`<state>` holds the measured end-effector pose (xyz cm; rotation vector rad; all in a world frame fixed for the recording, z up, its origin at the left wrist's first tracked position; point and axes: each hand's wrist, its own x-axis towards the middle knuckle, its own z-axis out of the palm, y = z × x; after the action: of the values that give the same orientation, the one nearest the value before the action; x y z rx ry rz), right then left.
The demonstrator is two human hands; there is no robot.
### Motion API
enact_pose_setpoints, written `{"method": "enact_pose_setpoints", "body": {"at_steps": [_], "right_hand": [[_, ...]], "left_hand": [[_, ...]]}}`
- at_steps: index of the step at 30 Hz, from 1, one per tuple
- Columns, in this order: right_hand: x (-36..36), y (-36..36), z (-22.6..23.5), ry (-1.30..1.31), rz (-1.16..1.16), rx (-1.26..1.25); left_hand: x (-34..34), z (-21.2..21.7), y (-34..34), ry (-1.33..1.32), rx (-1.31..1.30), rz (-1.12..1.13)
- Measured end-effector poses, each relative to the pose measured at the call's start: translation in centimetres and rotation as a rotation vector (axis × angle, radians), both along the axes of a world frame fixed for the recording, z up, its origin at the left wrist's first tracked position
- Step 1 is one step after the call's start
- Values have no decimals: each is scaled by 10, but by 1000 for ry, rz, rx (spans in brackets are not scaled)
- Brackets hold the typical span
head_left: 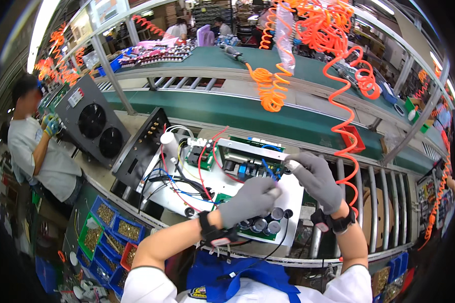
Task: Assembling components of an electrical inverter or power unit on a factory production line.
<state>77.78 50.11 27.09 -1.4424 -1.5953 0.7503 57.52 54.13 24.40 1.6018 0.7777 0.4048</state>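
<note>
Both hands in grey gloves, working over the white panel [293, 194] that is lying on the desk [268, 250].

Left hand [247, 199] is curling its fingers [273, 192] together, pinching the end of a thin blue wire [268, 172]. The wire is running up from the pinch toward the green circuit board [250, 164] at the back of the panel.

Right hand [316, 179] is sitting just beside the left, to its right and slightly higher. Its fingers [294, 165] are pressing together on a small white piece [290, 162] at the fingertips; too small to tell what it is. Fingertips of the two hands are sitting close together, nearly touching.

Red wires [207, 151] and black wires [179, 179] are looping across the left half of the panel. A cluster of black capacitors [268, 222] is standing on a second green board right under the left hand.

A black unit with two fans [93, 126] is standing on the desk well to the left, with another person [38, 151] in green gloves beside it. Blue bins [116, 227] holding small brass-coloured parts are sitting at the lower left. Orange coiled hoses [308, 35] are hanging above the green conveyor belt [237, 113] behind the panel.
</note>
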Motion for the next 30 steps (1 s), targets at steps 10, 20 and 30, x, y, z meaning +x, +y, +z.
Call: {"method": "enact_pose_setpoints", "body": {"at_steps": [10, 20, 30], "right_hand": [[36, 25, -79, 94, -221, 53], [-10, 2, -65, 61, -289, 97], [-19, -8, -28, 180, 55, -401]], "left_hand": [[-104, 22, 44, -234, -266, 205], [-57, 6, 1, -15, -134, -55], [-52, 5, 32, 144, 256, -224]]}}
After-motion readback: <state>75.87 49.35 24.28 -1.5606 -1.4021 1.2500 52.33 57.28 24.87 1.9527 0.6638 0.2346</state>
